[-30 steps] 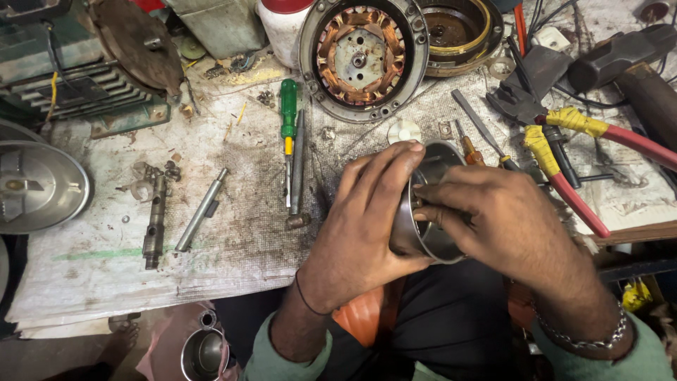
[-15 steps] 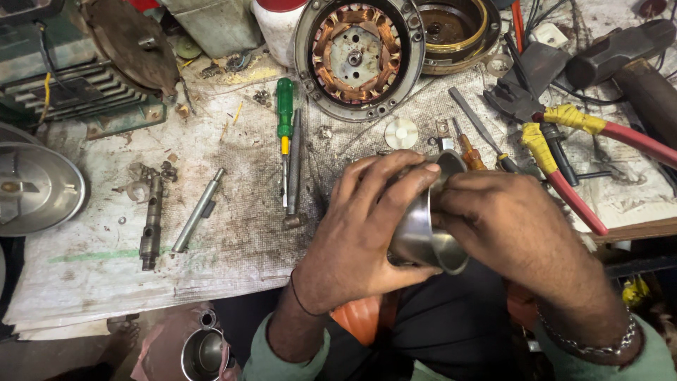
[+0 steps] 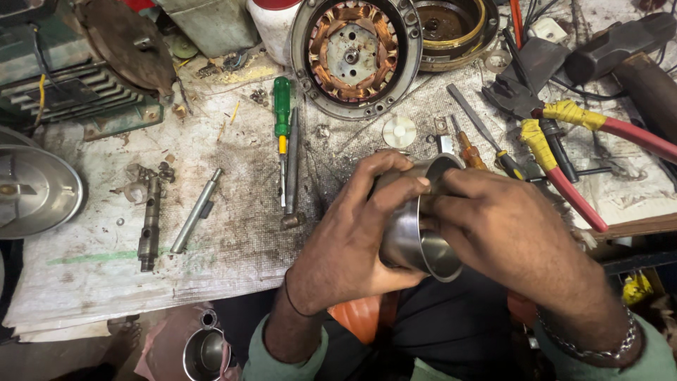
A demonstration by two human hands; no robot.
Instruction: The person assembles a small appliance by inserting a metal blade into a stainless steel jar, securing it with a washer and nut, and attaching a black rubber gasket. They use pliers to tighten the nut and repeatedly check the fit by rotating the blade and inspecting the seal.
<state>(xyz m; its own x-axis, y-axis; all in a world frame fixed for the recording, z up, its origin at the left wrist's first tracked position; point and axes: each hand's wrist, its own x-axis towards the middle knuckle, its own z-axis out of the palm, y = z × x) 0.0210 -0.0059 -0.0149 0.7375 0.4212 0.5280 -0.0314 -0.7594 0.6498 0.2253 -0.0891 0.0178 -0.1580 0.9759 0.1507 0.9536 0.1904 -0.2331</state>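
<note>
Head view, workbench seen from above. A short steel sleeve (image 3: 416,236), open at both ends, is held between both hands just off the near edge of the bench, over the person's lap. The left hand (image 3: 352,240) wraps the sleeve's left and upper wall, fingers curled over the far rim. The right hand (image 3: 508,226) grasps it from the right, its fingertips pressed on the outer wall near the middle. Both hands are thus closed on the sleeve, and neither is nearer than the other. The sleeve's long axis runs obliquely, from the far rim near the bench edge down toward the near-right opening, which faces the camera. All else lies beyond the sleeve: a green-handled screwdriver (image 3: 282,116) to its far left, a copper-wound stator (image 3: 355,55) straight beyond, and red-handled pliers (image 3: 564,152) to its far right, none touching the sleeve.
</note>
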